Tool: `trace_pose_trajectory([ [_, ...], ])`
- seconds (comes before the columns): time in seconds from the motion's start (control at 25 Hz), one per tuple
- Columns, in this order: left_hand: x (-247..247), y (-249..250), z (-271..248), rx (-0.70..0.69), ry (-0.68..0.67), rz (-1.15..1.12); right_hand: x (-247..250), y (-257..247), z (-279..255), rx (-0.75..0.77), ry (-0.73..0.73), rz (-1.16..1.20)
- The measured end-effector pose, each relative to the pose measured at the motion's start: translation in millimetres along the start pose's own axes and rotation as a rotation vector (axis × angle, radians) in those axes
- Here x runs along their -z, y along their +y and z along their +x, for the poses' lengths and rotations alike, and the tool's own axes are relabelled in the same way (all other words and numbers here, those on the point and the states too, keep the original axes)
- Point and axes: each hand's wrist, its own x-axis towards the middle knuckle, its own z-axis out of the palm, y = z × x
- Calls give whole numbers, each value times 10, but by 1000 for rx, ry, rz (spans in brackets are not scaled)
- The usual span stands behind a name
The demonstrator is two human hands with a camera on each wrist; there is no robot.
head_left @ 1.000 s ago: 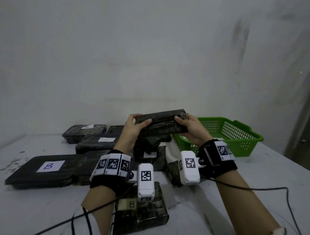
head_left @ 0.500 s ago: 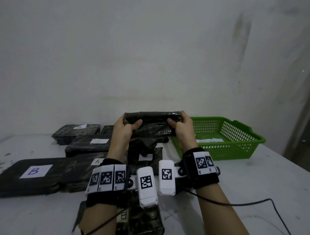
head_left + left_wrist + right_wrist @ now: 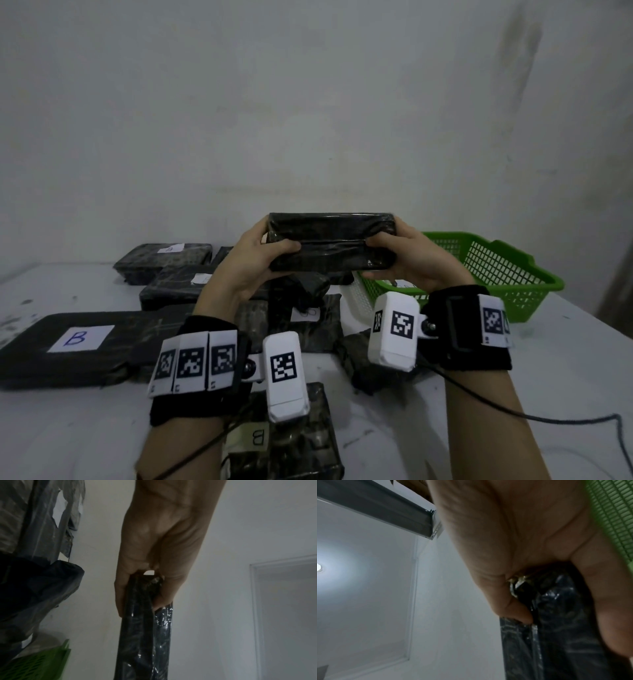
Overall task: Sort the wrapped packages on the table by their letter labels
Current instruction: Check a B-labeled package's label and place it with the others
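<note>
Both hands hold one black wrapped package (image 3: 330, 241) up above the table, level with the wall's foot. My left hand (image 3: 255, 255) grips its left end, thumb on the near face. My right hand (image 3: 402, 257) grips its right end the same way. No label shows on the side facing me. The left wrist view shows the left hand (image 3: 154, 561) clamped on the package (image 3: 145, 635) end; the right wrist view shows the right hand (image 3: 530, 554) on the package (image 3: 556, 628). Below lie more black packages: a large one labelled B (image 3: 68, 346) at left and another B (image 3: 284, 442) near me.
A green plastic basket (image 3: 493, 270) stands at the right back with white slips inside. Further packages (image 3: 164, 260) with small white labels lie at the back left. A dark cable (image 3: 548, 416) runs across the white table (image 3: 548, 359) at right. A grey wall rises behind.
The package has been lifted higher and turned so its broad side faces me. Both hands have stayed on its ends.
</note>
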Motion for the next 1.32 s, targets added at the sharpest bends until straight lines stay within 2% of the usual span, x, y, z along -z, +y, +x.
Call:
trace_pose_trajectory([
  [0.16,-80,-7,14,-22,67,68,-3,1,-28,41,107,-28],
  [0.36,-71,58,28,-54,68,71,-73,-28,-36,106,178,-46],
  [0.48,-111,87,-1,-71,72,55,-101,-84,-74,163,153,-29],
  [0.64,-105,165,-65,52,-73,-46,-66,-123,-119,276,46,73],
  [0.68,-106,181,-65,41,-73,-89,-69,-131,-123,287,22,123],
  [0.76,-124,187,-40,-54,3,-204,-103,-137,-127,292,3,227],
  [0.84,-149,211,-23,-119,74,-286,-143,-135,-103,312,66,250],
  [0.92,-108,207,-19,-160,25,-325,-152,-119,-56,303,115,320],
  [1.0,-74,238,-51,-156,-27,-268,-140,-118,-33,274,109,378],
  [1.32,-79,223,-74,-133,-43,-161,-38,-128,-133,172,23,104],
])
